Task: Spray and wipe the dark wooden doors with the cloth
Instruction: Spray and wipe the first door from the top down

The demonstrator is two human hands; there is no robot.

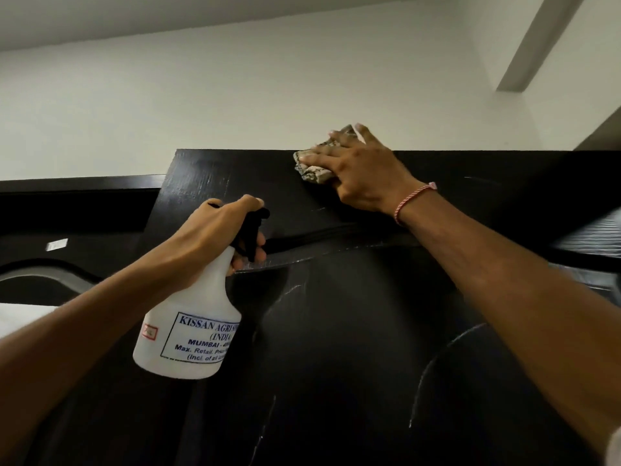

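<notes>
Nearest the cam, lower left of frame, the white spray bottle (188, 334) w/ blue-printed label hung tilted, its black trigger head (252, 230) up top & pointing at the door. The left hand (215, 237) gripped the bottle's neck, fingers curled round the trigger, thumb over the top. Whether the trigger was squeezed I couldn't tell; no mist visible. Behind it, filling centre & bottom, stood the dark wooden door (336, 348), w/ pale streaks & curved panel lines on its face. Further up, centre-right, the right hand (361, 178), a pink-white thread band (415, 200) on its wrist, lay flat w/ fingers spread & fairly straight. It was pressing the crumpled beige cloth (311, 171) onto the door's top rail, right at the upper edge; cloth poked out left of & above the fingers. A second dark door (74, 213) sat mid-left, further back. Beyond: pale wall (235, 95) across the upper frame & a ceiling beam (537, 45) upper right. Step in hand, prob.: wiping the top rail, bottle on standby. Next move likely calls for dragging the cloth along the rail w/ even pressure, then down over the streaked panel below. A fresh spray there first would help, keeping the cloth hand out of the spray line.
</notes>
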